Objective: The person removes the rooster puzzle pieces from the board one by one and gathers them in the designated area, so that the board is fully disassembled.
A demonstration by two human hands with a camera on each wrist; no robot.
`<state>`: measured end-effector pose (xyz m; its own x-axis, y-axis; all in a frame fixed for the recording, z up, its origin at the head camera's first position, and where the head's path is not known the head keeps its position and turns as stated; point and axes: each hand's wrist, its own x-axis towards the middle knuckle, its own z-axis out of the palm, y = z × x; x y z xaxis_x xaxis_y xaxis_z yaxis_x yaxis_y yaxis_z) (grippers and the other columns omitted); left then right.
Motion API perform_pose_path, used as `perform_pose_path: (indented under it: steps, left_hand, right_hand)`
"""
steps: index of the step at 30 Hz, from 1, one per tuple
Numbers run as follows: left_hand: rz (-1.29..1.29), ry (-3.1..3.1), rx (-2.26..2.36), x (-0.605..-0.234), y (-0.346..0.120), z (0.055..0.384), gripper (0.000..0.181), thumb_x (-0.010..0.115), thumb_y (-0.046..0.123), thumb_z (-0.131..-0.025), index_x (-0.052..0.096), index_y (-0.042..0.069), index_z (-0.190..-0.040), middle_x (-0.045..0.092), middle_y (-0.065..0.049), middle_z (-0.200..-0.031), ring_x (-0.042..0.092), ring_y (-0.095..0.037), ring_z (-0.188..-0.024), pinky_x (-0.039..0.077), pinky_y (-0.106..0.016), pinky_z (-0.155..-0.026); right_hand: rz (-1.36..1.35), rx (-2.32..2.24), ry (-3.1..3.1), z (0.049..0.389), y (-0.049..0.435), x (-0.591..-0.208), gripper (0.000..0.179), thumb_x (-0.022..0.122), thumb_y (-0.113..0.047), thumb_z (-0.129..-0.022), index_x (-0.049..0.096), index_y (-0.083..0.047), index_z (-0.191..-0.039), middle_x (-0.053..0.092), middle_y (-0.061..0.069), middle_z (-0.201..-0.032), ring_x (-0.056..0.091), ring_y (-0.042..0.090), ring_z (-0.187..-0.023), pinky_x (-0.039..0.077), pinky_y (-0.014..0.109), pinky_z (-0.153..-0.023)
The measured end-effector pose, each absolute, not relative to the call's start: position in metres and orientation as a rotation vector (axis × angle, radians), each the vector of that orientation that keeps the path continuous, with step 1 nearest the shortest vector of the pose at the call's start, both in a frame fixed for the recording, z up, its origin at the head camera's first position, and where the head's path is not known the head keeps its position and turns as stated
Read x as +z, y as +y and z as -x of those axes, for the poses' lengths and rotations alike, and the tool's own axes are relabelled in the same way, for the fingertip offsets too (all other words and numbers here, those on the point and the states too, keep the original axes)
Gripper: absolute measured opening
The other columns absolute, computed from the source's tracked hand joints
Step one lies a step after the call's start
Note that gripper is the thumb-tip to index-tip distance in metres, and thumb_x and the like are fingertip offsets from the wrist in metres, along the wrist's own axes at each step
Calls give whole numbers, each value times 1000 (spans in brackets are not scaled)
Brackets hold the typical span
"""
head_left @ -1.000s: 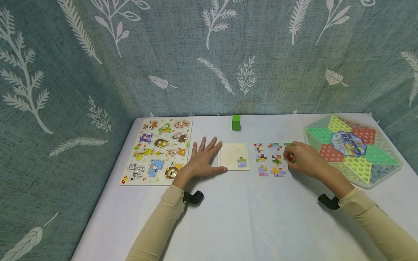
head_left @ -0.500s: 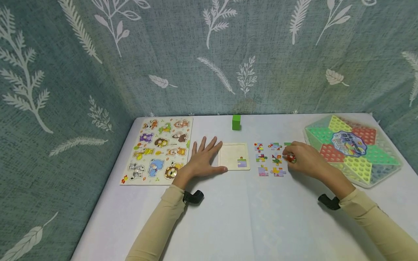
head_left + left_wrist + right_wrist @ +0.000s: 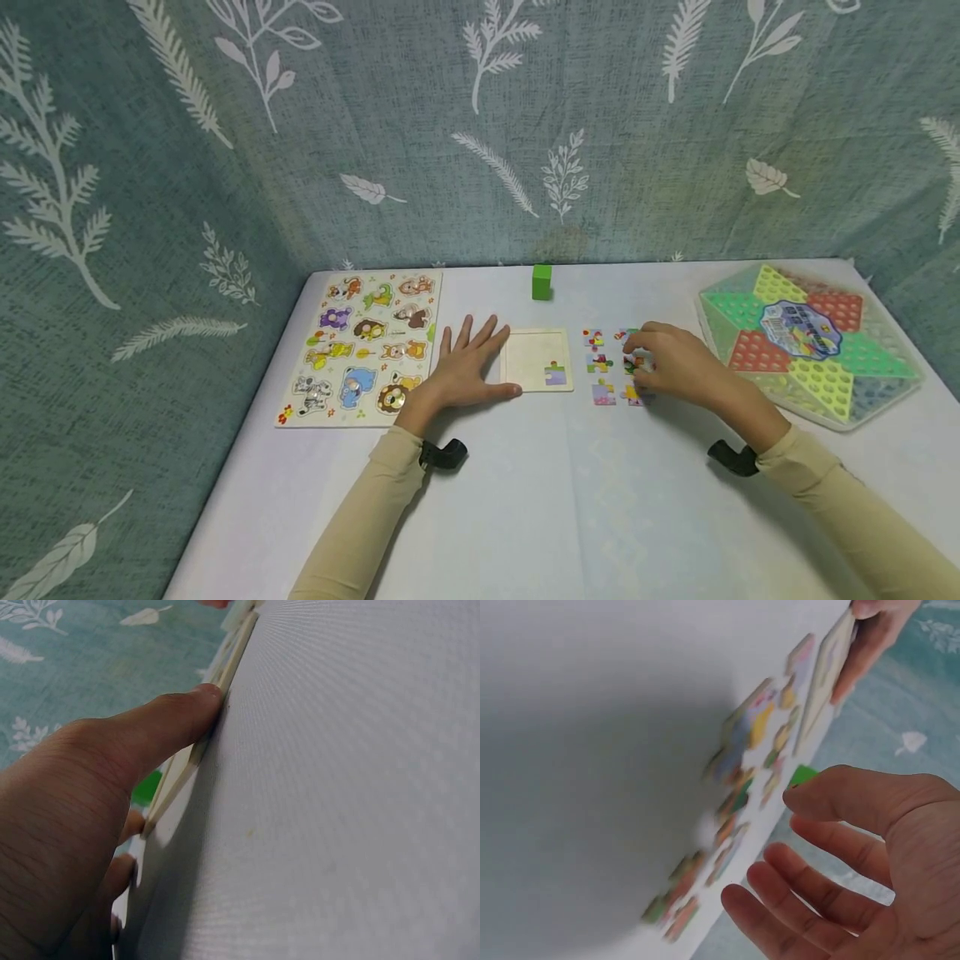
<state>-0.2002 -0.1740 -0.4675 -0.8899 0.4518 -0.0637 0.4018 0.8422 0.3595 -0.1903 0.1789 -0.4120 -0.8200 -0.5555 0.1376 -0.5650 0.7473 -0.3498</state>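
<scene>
My left hand (image 3: 468,373) lies with spread fingers at the left side of a shallow wooden puzzle tray (image 3: 527,360). Its thumb touches the tray's near edge in the left wrist view. Inside the tray, a purple jigsaw piece (image 3: 555,377) sits at the lower right. Small picture jigsaw pieces (image 3: 602,364) lie in rows to the tray's right. Over the right-hand part of these rows hovers my right hand (image 3: 675,362), hiding some of them. The right wrist view shows its thumb and fingers (image 3: 802,881) loosely bent and apart, holding nothing.
An animal peg puzzle board (image 3: 367,350) lies at the left. Behind the tray stands a green block (image 3: 542,282). A hexagonal Chinese checkers box (image 3: 810,342) lies at the right, near my right forearm. A patterned curtain (image 3: 480,133) hangs along the table's back and left.
My right hand has moved left from the right-hand jigsaw pieces to above the middle ones. The left hand and the tray have stayed in place.
</scene>
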Motion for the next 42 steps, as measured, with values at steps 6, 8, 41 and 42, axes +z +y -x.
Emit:
perform_pose_path:
  steps: [6,8,41,42]
  left_hand:
    - [-676,2854,517,-469,-174,198,103,64,70,-83,17,24,-162,1,0,-168,-13,-35,-151,-13,-59,-115]
    - [-680,2853,515,-470,-174,197,103,64,70,-83,17,24,-162,2,0,-168,-13,-35,-151,-13,-59,-115]
    - [-659,2852,498,-464,-175,199,104,62,72,-83,16,25,-162,1,0,-168,-13,-35,-151,-13,-58,-115]
    - [-659,2851,498,-464,-175,199,104,62,72,-83,16,25,-162,1,0,-168,-13,-35,-151,-14,-58,-115]
  right_hand:
    - [-965,589,-2944,191,159,-413,24,75,-6,-79,74,-5,-103,66,8,-105,64,30,-99,53,47,-78]
    - [-983,594,-2946,191,153,-413,24,75,-6,-79,74,-6,-104,66,7,-104,63,29,-98,54,47,-78]
    - [-1196,619,-2919,203,93,-409,29,76,-9,-80,73,-4,-109,67,7,-103,63,25,-97,52,44,-85]
    - [-1202,614,-2919,203,92,-409,29,77,-9,-80,73,-4,-109,67,7,-103,63,25,-96,52,44,-85]
